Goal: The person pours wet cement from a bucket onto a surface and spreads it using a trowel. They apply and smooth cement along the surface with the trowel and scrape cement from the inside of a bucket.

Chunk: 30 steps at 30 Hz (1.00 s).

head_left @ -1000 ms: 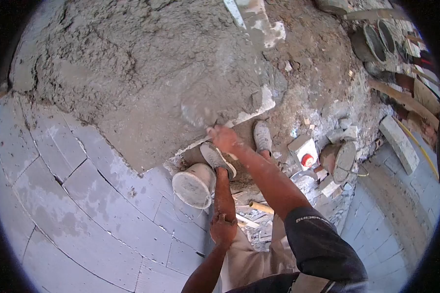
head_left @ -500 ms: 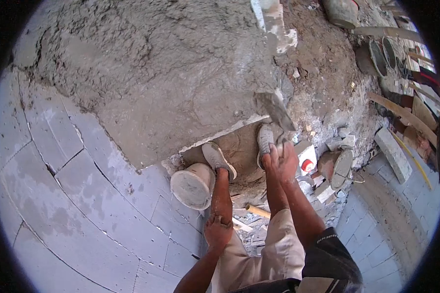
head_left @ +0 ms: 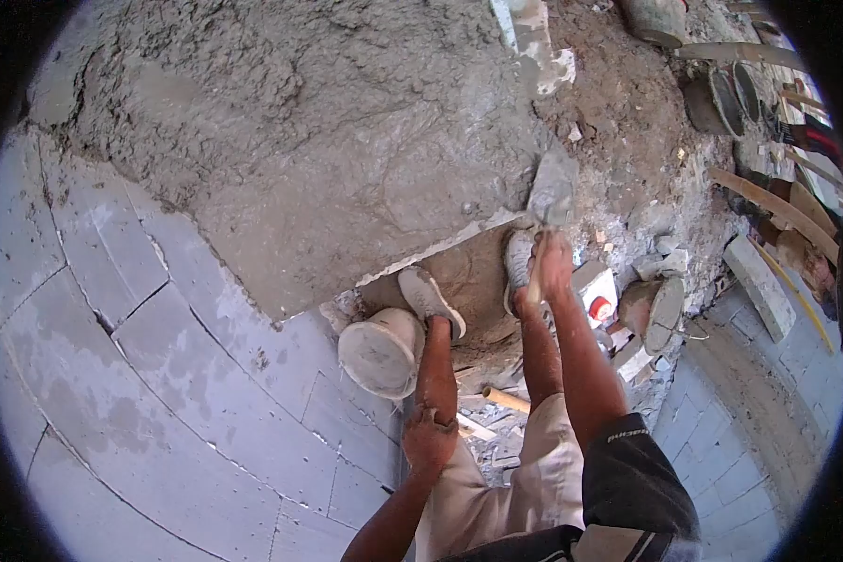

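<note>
My right hand [head_left: 554, 262] is closed around the wooden handle of a trowel [head_left: 554, 187]. Its grey, mortar-smeared blade lies by the right edge of the wet mortar layer [head_left: 365, 187]. My left hand [head_left: 429, 438] rests on my left knee, its fingers curled over the leg. Both my shoes stand on brown ground just below the mortar's pale front edge. Beside my left shoe is a mortar-stained bucket [head_left: 380, 358].
A wall of grey blocks [head_left: 159, 375] spans the left side. To the right lie a white container with a red cap [head_left: 600, 307], a tipped bucket [head_left: 663, 314] and a loose block [head_left: 759, 288]. More buckets [head_left: 712, 103] and planks [head_left: 777, 211] are farther off.
My right hand has moved up and slightly right, and the trowel blade has swung from pointing down to the right to pointing away from me. My left hand stays on the knee.
</note>
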Tool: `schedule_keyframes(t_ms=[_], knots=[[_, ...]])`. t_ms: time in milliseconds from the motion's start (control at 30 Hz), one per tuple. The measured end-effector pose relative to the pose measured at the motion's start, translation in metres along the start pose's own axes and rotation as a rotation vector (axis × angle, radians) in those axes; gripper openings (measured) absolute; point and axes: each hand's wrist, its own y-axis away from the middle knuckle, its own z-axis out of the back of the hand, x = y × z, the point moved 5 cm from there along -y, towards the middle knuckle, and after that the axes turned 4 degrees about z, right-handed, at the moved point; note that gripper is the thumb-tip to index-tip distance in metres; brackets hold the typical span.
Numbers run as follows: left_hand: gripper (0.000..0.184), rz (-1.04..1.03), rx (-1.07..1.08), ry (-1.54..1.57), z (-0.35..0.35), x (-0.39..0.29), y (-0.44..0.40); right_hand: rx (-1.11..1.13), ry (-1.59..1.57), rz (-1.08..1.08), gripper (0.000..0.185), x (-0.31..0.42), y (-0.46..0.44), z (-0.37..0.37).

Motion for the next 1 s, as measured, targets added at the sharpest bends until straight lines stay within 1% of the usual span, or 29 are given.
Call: schedule_keyframes(t_ms=[33, 100, 133, 167, 200, 267, 300, 333, 400, 467, 533, 567, 600, 667, 700, 767, 800, 833, 867, 900, 967, 1000], knots=[[0.050, -0.030, -0.038, 0.008, -0.001, 0.000, 0.000, 0.007, -0.002, -0.008, 0.025, -0.007, -0.001, -0.008], [0.050, -0.037, -0.019, 0.005, -0.009, 0.007, 0.001, 0.093, 0.119, -0.115, 0.027, -0.006, 0.007, -0.031], [0.049, -0.025, -0.019, -0.002, -0.010, 0.007, 0.002, 0.239, 0.463, 0.215, 0.028, -0.039, 0.000, -0.047], [0.048, -0.017, -0.019, -0.007, -0.011, 0.006, 0.002, 0.262, 0.787, 0.587, 0.029, -0.074, -0.004, -0.061], [0.048, -0.019, -0.015, -0.007, -0.009, 0.004, 0.002, 0.330, 0.985, 0.737, 0.031, -0.080, 0.034, -0.090], [0.048, 0.037, 0.023, -0.007, -0.007, 0.002, 0.001, 0.560, 0.670, 0.389, 0.044, -0.075, 0.090, -0.129], [0.048, 0.032, 0.023, -0.004, -0.005, 0.000, 0.001, 0.622, 0.574, 0.334, 0.049, -0.090, 0.105, -0.142], [0.049, 0.034, 0.033, -0.022, -0.004, 0.001, 0.000, 0.619, 0.577, 0.336, 0.049, -0.083, 0.115, -0.145], [0.049, 0.035, 0.049, -0.037, -0.006, 0.001, 0.000, 0.605, 0.966, 0.277, 0.057, -0.063, 0.131, -0.140], [0.049, 0.018, 0.020, -0.080, -0.008, 0.001, 0.001, 0.578, 1.210, 0.147, 0.058, -0.046, 0.108, -0.117], [0.050, 0.011, 0.021, -0.050, -0.013, 0.005, 0.000, 0.485, 1.151, 0.148, 0.066, -0.042, 0.061, -0.072], [0.050, 0.010, 0.016, -0.026, -0.014, 0.006, 0.001, 0.330, 1.084, 0.090, 0.065, -0.039, 0.035, -0.042], [0.050, 0.015, 0.018, -0.024, -0.011, 0.005, 0.001, 0.110, 0.949, 0.173, 0.058, 0.009, 0.042, -0.024], [0.051, 0.064, 0.068, 0.001, -0.006, 0.000, -0.003, 0.096, 0.782, 0.348, 0.053, -0.006, -0.005, 0.016], [0.051, 0.075, 0.065, 0.007, -0.006, 0.000, -0.001, 0.107, 0.784, 0.352, 0.053, -0.009, -0.014, 0.023], [0.050, 0.020, 0.005, 0.011, -0.005, -0.003, 0.001, 0.093, 0.263, -0.013, 0.050, -0.024, -0.023, 0.032], [0.050, 0.038, 0.000, 0.016, -0.007, -0.002, 0.000, 0.100, 0.032, -0.049, 0.044, -0.029, -0.021, 0.019], [0.051, 0.012, -0.008, -0.009, -0.009, -0.003, -0.001, 0.128, 0.039, -0.057, 0.044, -0.037, -0.017, 0.000], [0.051, -0.001, -0.015, -0.035, -0.011, -0.002, 0.001, 0.132, 0.129, -0.041, 0.040, -0.048, -0.008, -0.022], [0.051, 0.045, -0.024, -0.029, -0.012, 0.001, 0.003, 0.142, 0.218, -0.020, 0.037, -0.060, 0.001, -0.047], [0.053, 0.021, 0.005, -0.086, -0.015, -0.003, 0.003, 0.413, 0.647, 0.419, 0.035, -0.083, 0.042, -0.107], [0.053, 0.046, -0.005, -0.084, -0.012, -0.001, 0.001, 0.579, 0.855, 0.603, 0.043, -0.119, 0.062, -0.137]])
